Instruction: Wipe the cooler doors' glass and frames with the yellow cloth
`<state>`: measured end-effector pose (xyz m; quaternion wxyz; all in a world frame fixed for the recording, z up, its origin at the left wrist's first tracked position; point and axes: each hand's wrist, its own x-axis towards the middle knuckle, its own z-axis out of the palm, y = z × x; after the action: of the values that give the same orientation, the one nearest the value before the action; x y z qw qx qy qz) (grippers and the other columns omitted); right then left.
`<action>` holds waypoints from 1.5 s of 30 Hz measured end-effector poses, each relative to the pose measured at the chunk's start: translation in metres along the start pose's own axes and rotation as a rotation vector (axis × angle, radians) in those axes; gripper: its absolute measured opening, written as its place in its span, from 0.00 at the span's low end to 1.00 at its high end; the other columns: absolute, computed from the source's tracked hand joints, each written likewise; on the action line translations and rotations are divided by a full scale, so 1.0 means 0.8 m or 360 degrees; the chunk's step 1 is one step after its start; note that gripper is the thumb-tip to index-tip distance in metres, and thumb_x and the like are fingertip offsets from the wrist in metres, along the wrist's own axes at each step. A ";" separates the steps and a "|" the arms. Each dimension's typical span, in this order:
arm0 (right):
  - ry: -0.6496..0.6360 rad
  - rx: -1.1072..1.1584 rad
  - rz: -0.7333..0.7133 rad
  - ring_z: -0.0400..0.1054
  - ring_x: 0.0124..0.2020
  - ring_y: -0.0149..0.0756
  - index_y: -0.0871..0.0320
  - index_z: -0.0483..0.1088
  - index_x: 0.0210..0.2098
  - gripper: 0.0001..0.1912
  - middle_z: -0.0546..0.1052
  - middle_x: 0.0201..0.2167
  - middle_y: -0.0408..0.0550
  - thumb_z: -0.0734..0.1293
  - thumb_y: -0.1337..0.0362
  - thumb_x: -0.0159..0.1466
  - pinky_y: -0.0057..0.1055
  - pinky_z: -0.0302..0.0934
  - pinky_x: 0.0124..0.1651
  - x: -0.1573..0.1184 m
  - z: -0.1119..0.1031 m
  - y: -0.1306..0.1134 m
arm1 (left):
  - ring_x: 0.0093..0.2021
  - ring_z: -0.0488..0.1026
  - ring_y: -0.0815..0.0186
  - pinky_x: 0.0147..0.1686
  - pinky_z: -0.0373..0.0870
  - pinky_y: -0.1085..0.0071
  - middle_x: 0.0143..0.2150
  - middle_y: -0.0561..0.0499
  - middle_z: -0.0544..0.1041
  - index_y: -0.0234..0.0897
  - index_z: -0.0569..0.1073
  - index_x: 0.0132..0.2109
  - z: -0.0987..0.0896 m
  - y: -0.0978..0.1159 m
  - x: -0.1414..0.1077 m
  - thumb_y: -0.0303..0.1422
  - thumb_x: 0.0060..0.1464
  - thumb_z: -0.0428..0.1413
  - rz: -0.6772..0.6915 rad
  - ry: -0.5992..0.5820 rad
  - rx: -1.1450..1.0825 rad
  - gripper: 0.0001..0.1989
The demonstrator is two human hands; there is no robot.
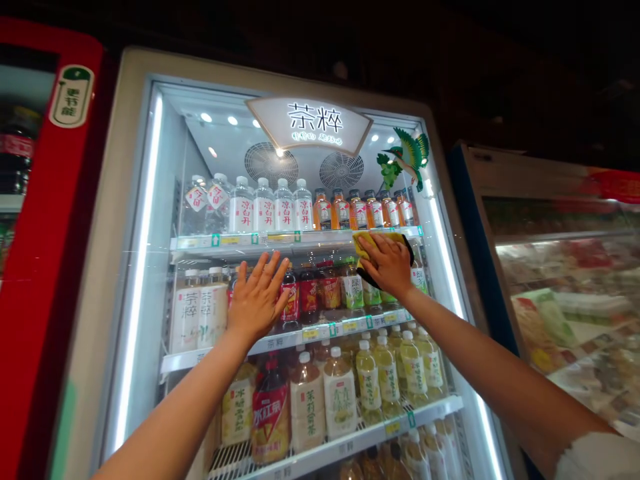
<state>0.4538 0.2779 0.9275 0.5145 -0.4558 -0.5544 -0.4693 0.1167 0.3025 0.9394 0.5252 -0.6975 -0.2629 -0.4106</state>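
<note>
A lit drinks cooler with a glass door (pixel 325 257) fills the middle of the view. My left hand (pixel 256 297) is raised in front of the glass with its fingers spread and nothing in it, over the middle row of bottles. To its right, my right hand (pixel 389 267) presses a yellow cloth with a black edge (pixel 364 247) against the door, just below the top shelf. Its fingers lie over the cloth. Behind the glass, clear bottles (pixel 263 207) and amber bottles (pixel 357 210) stand on the top shelf.
On the left stands a red cooler (pixel 75 200). To the right is another cooler (pixel 565 267) with packaged goods. Lower shelves (pixel 350 437) hold yellow, white and dark bottles. A bird decoration (pixel 410 157) is at the door's upper right.
</note>
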 end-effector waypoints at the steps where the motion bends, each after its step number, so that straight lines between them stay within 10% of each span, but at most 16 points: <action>1: 0.0063 0.0007 0.0114 0.54 0.71 0.52 0.43 0.61 0.70 0.27 0.64 0.70 0.49 0.58 0.53 0.72 0.59 0.46 0.69 0.016 0.006 -0.004 | 0.77 0.45 0.58 0.75 0.34 0.48 0.76 0.48 0.50 0.48 0.42 0.76 0.000 0.001 -0.001 0.43 0.67 0.49 0.0001 0.0000 0.0007 0.37; 6: 0.0178 0.0101 0.0307 0.47 0.74 0.56 0.45 0.60 0.70 0.27 0.61 0.72 0.49 0.57 0.53 0.73 0.67 0.38 0.71 0.089 0.037 -0.083 | 0.77 0.44 0.58 0.74 0.36 0.47 0.77 0.49 0.49 0.47 0.41 0.76 -0.001 0.006 -0.004 0.44 0.67 0.48 -0.0016 -0.0029 0.0052 0.37; 10: 0.0005 0.0082 -0.0017 0.45 0.75 0.52 0.42 0.58 0.71 0.27 0.57 0.74 0.43 0.57 0.53 0.73 0.62 0.38 0.72 0.066 0.032 -0.128 | 0.77 0.44 0.58 0.75 0.34 0.48 0.77 0.49 0.49 0.47 0.41 0.76 -0.003 0.008 -0.004 0.43 0.67 0.49 -0.0018 -0.0051 0.0045 0.38; 16: -0.0178 0.0040 -0.0328 0.51 0.73 0.47 0.41 0.61 0.69 0.27 0.59 0.73 0.42 0.59 0.52 0.72 0.52 0.43 0.72 0.010 0.003 -0.067 | 0.77 0.42 0.58 0.74 0.34 0.47 0.78 0.50 0.46 0.48 0.38 0.76 -0.001 0.010 -0.006 0.41 0.67 0.49 -0.0006 -0.0070 -0.0005 0.38; 23: 0.0100 0.0045 0.0240 0.45 0.75 0.56 0.46 0.57 0.71 0.29 0.57 0.74 0.48 0.56 0.51 0.73 0.67 0.36 0.72 0.099 0.038 -0.091 | 0.77 0.42 0.59 0.74 0.34 0.48 0.77 0.48 0.48 0.44 0.46 0.75 -0.001 0.013 -0.009 0.42 0.68 0.46 -0.0030 -0.0073 0.0058 0.34; 28: 0.0003 0.0106 -0.0124 0.43 0.75 0.52 0.43 0.56 0.71 0.28 0.56 0.74 0.44 0.57 0.52 0.73 0.64 0.35 0.73 0.078 0.042 -0.135 | 0.77 0.42 0.59 0.75 0.32 0.49 0.77 0.47 0.50 0.41 0.47 0.75 -0.003 0.015 -0.009 0.43 0.68 0.46 -0.0034 -0.0096 0.0073 0.34; 35: -0.0223 0.0200 -0.0715 0.50 0.74 0.45 0.45 0.68 0.65 0.24 0.63 0.71 0.42 0.61 0.56 0.71 0.51 0.42 0.75 0.003 0.009 -0.072 | 0.77 0.45 0.56 0.74 0.34 0.47 0.77 0.45 0.51 0.39 0.43 0.76 0.002 0.014 -0.011 0.41 0.68 0.46 -0.0004 -0.0037 0.0012 0.35; 41: 0.0089 0.0117 -0.0020 0.51 0.73 0.50 0.46 0.63 0.68 0.25 0.63 0.71 0.47 0.58 0.55 0.73 0.60 0.42 0.73 0.073 0.035 -0.116 | 0.76 0.48 0.55 0.75 0.37 0.47 0.75 0.42 0.56 0.35 0.48 0.75 0.007 0.016 -0.019 0.41 0.68 0.47 -0.0033 0.0107 0.0039 0.34; 45: 0.0124 0.0111 0.0038 0.48 0.74 0.52 0.45 0.60 0.70 0.26 0.60 0.73 0.47 0.57 0.54 0.73 0.63 0.39 0.72 0.091 0.050 -0.169 | 0.76 0.49 0.52 0.74 0.40 0.45 0.74 0.37 0.57 0.31 0.51 0.74 0.009 0.021 -0.021 0.39 0.67 0.48 -0.0200 0.0164 0.0042 0.34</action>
<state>0.3103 0.2995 0.9919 0.5569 -0.4255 -0.5444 -0.4609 0.1230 0.3050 0.9159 0.5203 -0.6505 -0.2842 -0.4747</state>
